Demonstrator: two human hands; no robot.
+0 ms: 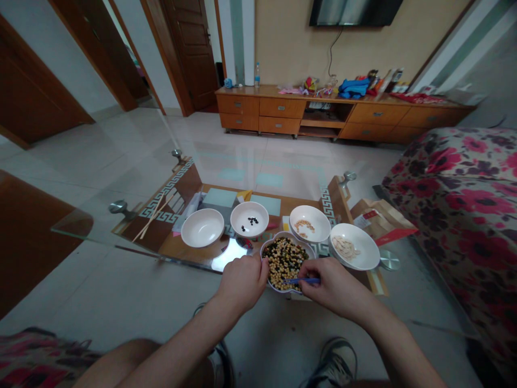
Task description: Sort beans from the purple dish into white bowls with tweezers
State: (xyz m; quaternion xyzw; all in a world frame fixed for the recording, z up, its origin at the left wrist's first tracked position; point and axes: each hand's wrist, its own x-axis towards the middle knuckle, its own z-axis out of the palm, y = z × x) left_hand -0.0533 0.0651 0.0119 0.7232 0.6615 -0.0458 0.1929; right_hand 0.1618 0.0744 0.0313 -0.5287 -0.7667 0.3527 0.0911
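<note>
My left hand (243, 281) is closed on the left rim of a lobed bowl (285, 291) of mixed beans (283, 261), black, yellow and greenish. Pinched in my right hand (333, 284) are blue tweezers (309, 280), their tips down among the beans near the bowl's front. Behind it stand a round white bowl (249, 209) with several black beans and another bowl (310, 212) with yellow beans. To the right, a white bowl (367, 253) contains flat pale seeds (346, 248). The white bowl (202, 228) at far left shows nothing inside.
All the bowls rest on a glass table (161, 249) with a wooden shelf beneath. Wooden chopsticks (152, 218) lie at its left. A brown paper bag (379, 218) is at the right, near a flowered sofa (460, 167). A long cabinet (280, 108) lines the far wall.
</note>
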